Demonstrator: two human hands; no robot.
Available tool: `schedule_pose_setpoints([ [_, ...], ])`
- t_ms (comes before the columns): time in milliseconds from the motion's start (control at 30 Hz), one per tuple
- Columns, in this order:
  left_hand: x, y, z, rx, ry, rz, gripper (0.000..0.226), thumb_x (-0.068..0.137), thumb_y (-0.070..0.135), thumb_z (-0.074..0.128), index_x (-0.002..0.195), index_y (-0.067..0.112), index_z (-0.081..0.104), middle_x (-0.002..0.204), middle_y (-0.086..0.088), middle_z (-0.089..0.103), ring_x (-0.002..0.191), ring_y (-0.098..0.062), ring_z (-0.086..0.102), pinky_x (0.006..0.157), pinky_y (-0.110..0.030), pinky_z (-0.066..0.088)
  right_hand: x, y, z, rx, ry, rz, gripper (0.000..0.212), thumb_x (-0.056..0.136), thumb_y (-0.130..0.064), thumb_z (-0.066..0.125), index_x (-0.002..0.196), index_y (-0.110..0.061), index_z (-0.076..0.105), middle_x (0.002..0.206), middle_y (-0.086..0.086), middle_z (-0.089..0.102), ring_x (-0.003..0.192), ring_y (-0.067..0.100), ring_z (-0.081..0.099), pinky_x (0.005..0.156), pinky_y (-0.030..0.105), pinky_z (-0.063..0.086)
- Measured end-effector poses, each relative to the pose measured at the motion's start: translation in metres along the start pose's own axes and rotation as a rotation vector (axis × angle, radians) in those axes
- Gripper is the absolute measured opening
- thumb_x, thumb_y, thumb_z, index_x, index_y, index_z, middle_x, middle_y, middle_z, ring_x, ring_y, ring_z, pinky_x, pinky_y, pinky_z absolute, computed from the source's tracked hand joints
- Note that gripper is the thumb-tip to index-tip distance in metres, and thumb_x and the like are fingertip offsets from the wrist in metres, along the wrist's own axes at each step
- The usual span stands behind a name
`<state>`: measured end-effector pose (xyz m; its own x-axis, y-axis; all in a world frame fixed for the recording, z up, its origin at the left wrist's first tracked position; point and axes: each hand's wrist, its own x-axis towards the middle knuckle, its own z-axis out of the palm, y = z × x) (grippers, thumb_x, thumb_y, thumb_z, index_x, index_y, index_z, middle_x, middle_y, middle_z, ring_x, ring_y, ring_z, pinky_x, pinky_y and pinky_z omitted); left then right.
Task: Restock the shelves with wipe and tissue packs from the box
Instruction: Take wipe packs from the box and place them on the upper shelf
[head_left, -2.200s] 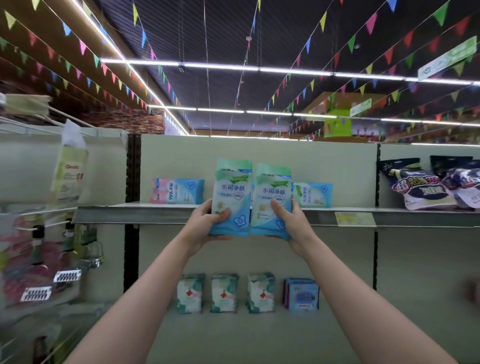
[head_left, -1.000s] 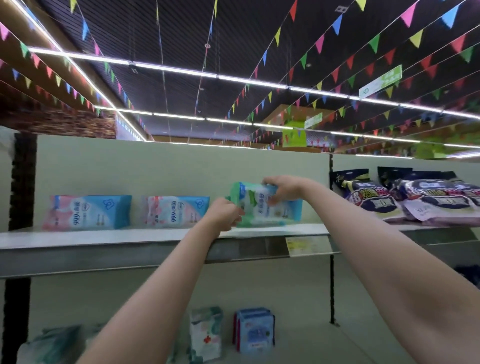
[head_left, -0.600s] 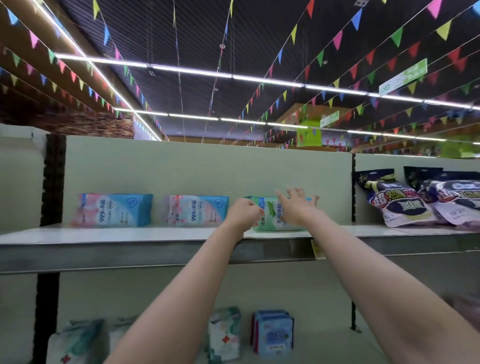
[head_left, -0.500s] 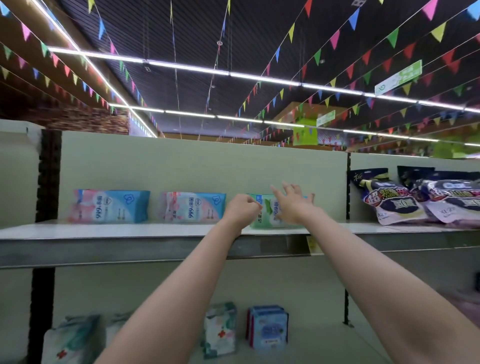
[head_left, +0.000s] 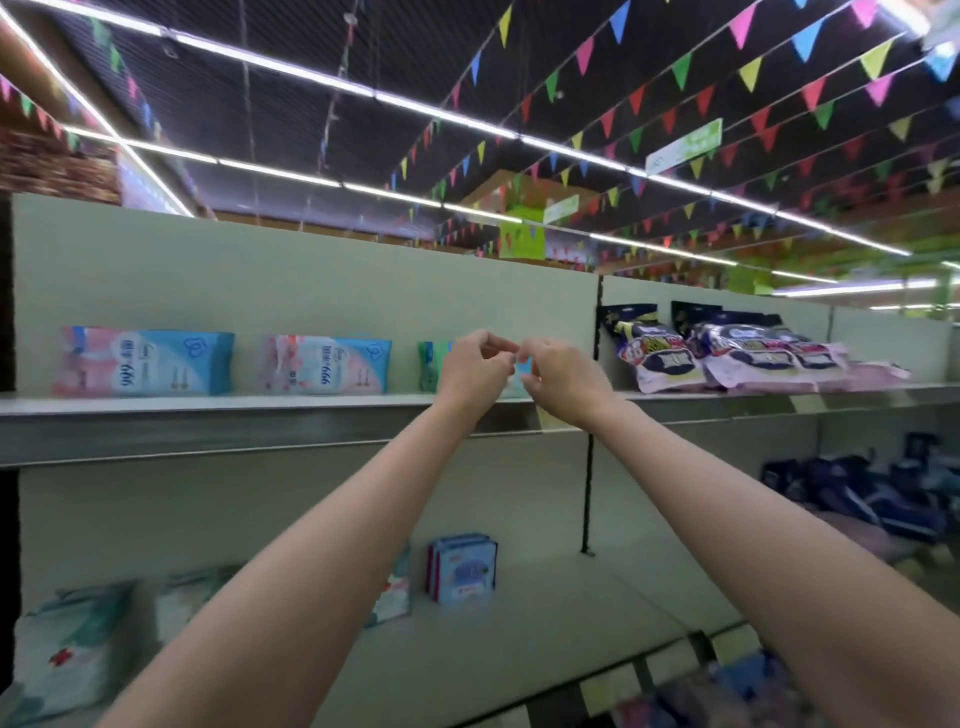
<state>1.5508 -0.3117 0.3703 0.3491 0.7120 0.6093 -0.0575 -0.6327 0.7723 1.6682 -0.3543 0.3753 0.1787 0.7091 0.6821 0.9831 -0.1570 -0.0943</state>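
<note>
The green wipe packs (head_left: 429, 365) lie on the upper shelf (head_left: 218, 402), just behind both sets of fingers and mostly hidden by them. Left hand (head_left: 471, 371) and right hand (head_left: 563, 382) hover side by side, fingers loosely curled, grasping nothing.

We reach both arms up and out. Our left hand (head_left: 475, 371) and right hand (head_left: 563, 382) are close together, fingers curled loosely, fingertips almost touching. They hold nothing.
</note>
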Motion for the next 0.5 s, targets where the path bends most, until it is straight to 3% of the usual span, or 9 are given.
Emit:
schedule_pose_setpoints([
  [133, -0.03, -0.008, 0.031, -0.003, -0.114, -0.035, 0.015, 0.087, 0.008, 0.056, 0.076, 0.019, 0.056, 0.073, -0.001, 0.062, 0.081, -0.023, 0.063, 0.084, -0.037, 0.053, -0.056, 0.008, -0.005, -0.102, 0.025, 0.126, 0.022, 0.093, -0.023, 0.044, 0.106, -0.012, 0.057, 0.109, 0.016, 0.065, 0.102, 0.035, 0.06, 0.074, 0.035, 0.042],
  [200, -0.051, -0.022, 0.052, 0.024, -0.184, -0.091, 0.013, 0.085, 0.011, 0.06, 0.074, 0.019, 0.057, 0.081, -0.008, 0.067, 0.085, -0.024, 0.065, 0.088, -0.037, 0.052, -0.086, 0.02, 0.0, -0.078, -0.008, 0.203, 0.023, 0.092, -0.024, 0.044, 0.105, -0.011, 0.058, 0.109, 0.018, 0.064, 0.103, 0.036, 0.06, 0.076, 0.037, 0.044],
  [267, -0.077, -0.036, 0.078, 0.091, -0.286, -0.143, 0.006, 0.084, 0.017, 0.062, 0.079, 0.017, 0.059, 0.092, -0.013, 0.07, 0.091, -0.025, 0.066, 0.081, -0.033, 0.051, -0.121, 0.039, 0.005, -0.067, -0.083, 0.282, 0.022, 0.09, -0.024, 0.046, 0.103, -0.013, 0.06, 0.11, 0.017, 0.065, 0.103, 0.036, 0.06, 0.076, 0.036, 0.044],
  [367, -0.112, -0.057, 0.108, 0.157, -0.434, -0.203, 0.018, 0.086, 0.019, 0.06, 0.069, 0.019, 0.054, 0.086, -0.012, 0.066, 0.083, -0.025, 0.063, 0.068, -0.029, 0.047, -0.167, 0.066, 0.017, -0.072, -0.241, 0.321, 0.021, 0.088, -0.025, 0.048, 0.1, -0.017, 0.063, 0.111, 0.014, 0.065, 0.103, 0.033, 0.06, 0.073, 0.032, 0.042],
  [500, -0.159, -0.086, 0.161, 0.283, -0.738, -0.256, 0.015, 0.089, 0.018, 0.058, 0.076, 0.011, 0.061, 0.073, -0.014, 0.059, 0.077, -0.024, 0.057, 0.071, -0.031, 0.047, -0.24, 0.111, 0.038, -0.056, -0.415, 0.406, 0.022, 0.086, -0.026, 0.05, 0.102, -0.02, 0.064, 0.114, 0.013, 0.064, 0.107, 0.032, 0.059, 0.081, 0.034, 0.046],
])
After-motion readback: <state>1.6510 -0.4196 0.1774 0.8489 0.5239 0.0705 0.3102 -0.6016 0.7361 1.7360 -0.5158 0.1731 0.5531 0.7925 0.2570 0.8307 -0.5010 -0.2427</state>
